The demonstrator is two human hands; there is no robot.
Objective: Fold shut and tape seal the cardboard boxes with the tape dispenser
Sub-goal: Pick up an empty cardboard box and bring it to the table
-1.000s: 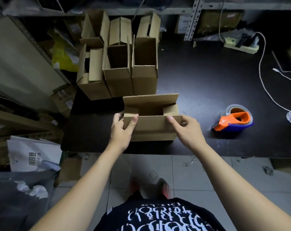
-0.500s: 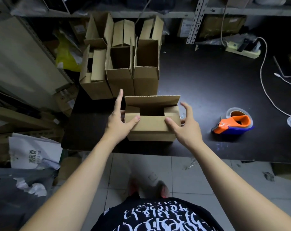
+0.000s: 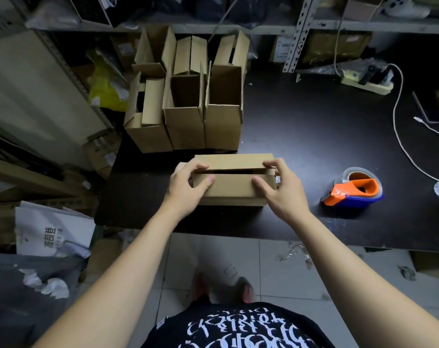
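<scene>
Across the black table (image 3: 314, 136), in front of the open boxes (image 3: 185, 116) waiting at the back, the cardboard box (image 3: 232, 189) sits at the near edge, and its two long flaps, wide apart half a second ago, are now drawn down almost flat with just a dark slit between them. Left hand (image 3: 185, 189) and right hand (image 3: 283, 192) each grip one end, fingers curled over the far flap, thumbs pressing the near one, so the fold looks nearly done. The tape dispenser (image 3: 354, 190) lies untouched well off to the right; I reckon one hand must let go to fetch it.
</scene>
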